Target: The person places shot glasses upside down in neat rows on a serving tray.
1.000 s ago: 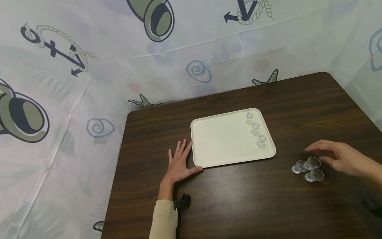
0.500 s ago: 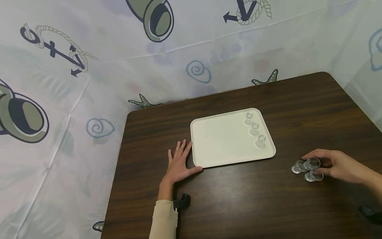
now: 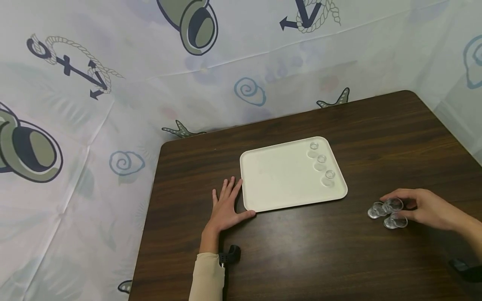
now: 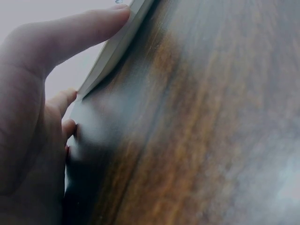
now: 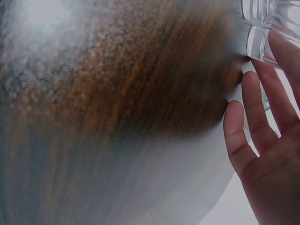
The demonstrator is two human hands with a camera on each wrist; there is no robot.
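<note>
My left hand [image 3: 224, 213] lies with fingers spread at the near left corner of a cream tray [image 3: 278, 179]. Its thumb rests on the rim, as the left wrist view also shows. At the right, my right hand [image 3: 433, 209] pinches a clear shot glass [image 3: 394, 204] between thumb and index finger. Close against it stand two more clear glasses, one to the left [image 3: 377, 208] and one nearer [image 3: 398, 220]. In the right wrist view the held glass [image 5: 257, 43] is partly behind the thumb, and the other fingers extend near the tabletop.
Three similar clear glasses stand in a row along the tray's right side: a far glass [image 3: 314, 146], a middle glass [image 3: 321, 159] and a near glass [image 3: 329, 174]. The dark wooden table [image 3: 293, 255] meets a printed cloth backdrop [image 3: 211, 92] behind and at the left.
My right hand has come down and nearer to the glass cluster, and its thumb and index finger have closed on one glass. The left hand and the tray stay in place.
</note>
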